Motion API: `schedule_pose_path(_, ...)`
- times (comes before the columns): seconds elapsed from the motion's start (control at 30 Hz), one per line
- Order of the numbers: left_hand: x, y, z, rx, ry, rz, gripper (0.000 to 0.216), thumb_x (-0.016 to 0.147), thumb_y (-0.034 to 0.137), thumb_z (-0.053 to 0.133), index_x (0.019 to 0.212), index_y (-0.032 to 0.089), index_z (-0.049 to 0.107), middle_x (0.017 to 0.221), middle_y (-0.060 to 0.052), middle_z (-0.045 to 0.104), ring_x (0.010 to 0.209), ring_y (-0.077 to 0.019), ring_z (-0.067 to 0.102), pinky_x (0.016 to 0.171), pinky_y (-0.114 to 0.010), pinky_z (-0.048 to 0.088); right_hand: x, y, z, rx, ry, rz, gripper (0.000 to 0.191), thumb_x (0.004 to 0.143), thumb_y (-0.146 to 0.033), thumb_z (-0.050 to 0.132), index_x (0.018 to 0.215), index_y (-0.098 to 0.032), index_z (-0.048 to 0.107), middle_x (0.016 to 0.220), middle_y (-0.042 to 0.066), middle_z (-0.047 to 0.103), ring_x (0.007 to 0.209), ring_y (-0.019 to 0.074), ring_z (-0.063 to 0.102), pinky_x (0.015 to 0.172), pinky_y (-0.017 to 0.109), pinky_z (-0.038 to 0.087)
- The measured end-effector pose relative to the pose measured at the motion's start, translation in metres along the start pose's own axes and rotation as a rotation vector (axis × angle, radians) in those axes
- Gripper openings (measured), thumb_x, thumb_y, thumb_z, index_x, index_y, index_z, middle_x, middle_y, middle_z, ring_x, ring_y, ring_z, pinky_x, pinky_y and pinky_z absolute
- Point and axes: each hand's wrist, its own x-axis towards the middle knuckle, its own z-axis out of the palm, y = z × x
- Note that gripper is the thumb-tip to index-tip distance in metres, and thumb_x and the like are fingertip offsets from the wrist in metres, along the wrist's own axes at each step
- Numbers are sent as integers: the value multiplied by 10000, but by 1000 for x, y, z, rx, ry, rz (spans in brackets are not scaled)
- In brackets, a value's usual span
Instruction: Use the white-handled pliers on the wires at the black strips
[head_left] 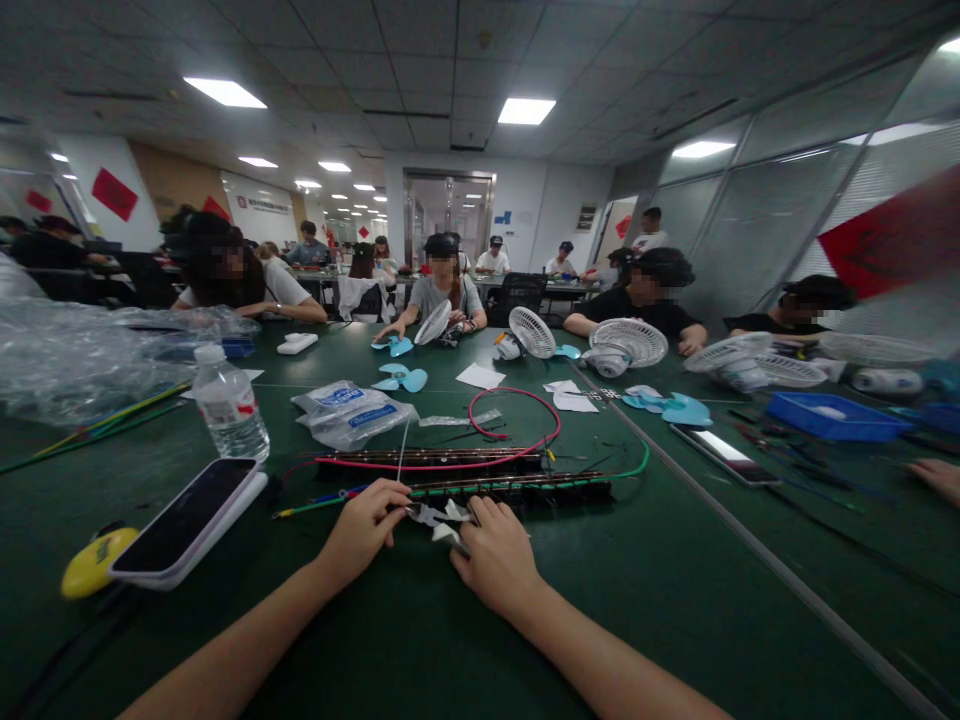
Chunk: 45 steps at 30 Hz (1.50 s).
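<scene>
My left hand (369,520) is closed in a pinch on a thin white strip (405,450) that stands up from the fingers and looks like a cable tie. My right hand (499,555) is wrapped round pliers (429,515) with pale handles, their jaws pointing left towards my left fingertips. Just beyond both hands lie two long dark strips, the nearer strip (517,487) and the farther strip (450,460), with wires along them. A green wire (637,465) runs along the nearer one. From the farther one a red wire (556,415) loops up. The pliers' handle ends are hidden in my palm.
To the left are a phone (187,515), a yellow object (94,565), a water bottle (229,410) and plastic bags (352,412). Blue fan blades (401,378) and white fan parts (626,345) lie farther off. A blue tray (836,415) sits right. Several people sit around.
</scene>
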Motion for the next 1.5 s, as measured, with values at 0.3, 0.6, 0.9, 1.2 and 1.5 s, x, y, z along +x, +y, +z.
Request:
schedule_pose_path(0.3,0,-3,0,-4,0,24,184,886,288,509,905,157,636,1091,-95,593,444,-49,567,433,-208,511,-1,0,-3,0,22,6,196,773,-346,612,822,-164,667,1011,105,549,979,256,448,831,371,332)
schedule_pose_path(0.6,0,-3,0,0,3,27,194,891,288,504,908,155,644,1095,-101,599,452,-54,576,445,-210,523,-1,0,-4,-1,27,0,200,776,-352,601,817,-167,664,1006,110,549,980,259,450,853,374,329)
schedule_pose_path(0.9,0,0,-1,-14,-7,8,202,894,294,502,912,154,647,1095,-102,593,457,-56,575,455,-217,517,0,1,-1,-17,33,-9,188,784,-343,602,818,-170,667,1008,101,554,984,260,451,833,373,336)
schedule_pose_path(1.2,1,-3,0,-12,-1,10,198,888,308,509,901,157,638,1099,-101,597,454,-56,572,448,-221,525,0,2,2,-20,29,-7,177,779,-342,622,811,-174,668,988,102,556,961,256,457,815,374,333)
schedule_pose_path(1.5,0,-6,0,16,-1,27,168,884,284,514,912,163,627,1107,-89,588,454,-52,570,465,-221,525,1,3,2,-21,49,-21,179,769,-347,628,792,-173,663,969,96,559,931,246,464,800,360,342)
